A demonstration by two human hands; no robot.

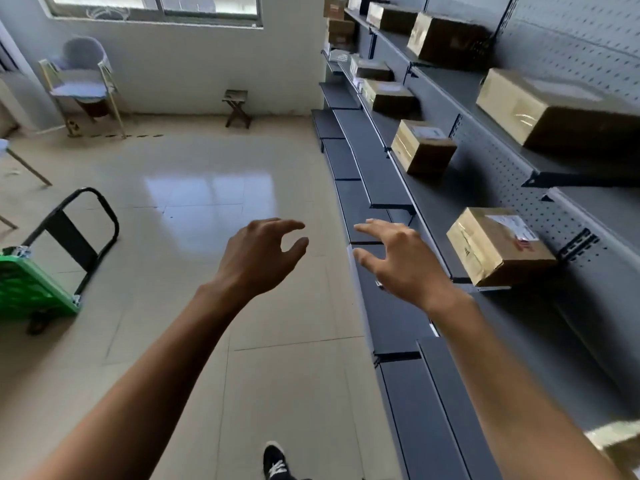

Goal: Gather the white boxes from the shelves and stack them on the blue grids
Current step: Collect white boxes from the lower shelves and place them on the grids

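Head view: we find the left hand (258,252) and right hand (398,259) empty, fingers relaxed, between pickups; next move, we judge, is grasping a box (498,245) at three o'clock.

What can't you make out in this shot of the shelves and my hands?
Head view only:
- Label text on the nearest box: too blurred to read.
- Boxes at the far end of the shelves: too small and blurred to tell colour.
- Green cart: cut off by the left edge.
- Pale object at lower right: cut off, blurred.
- Blue grids: not in view.
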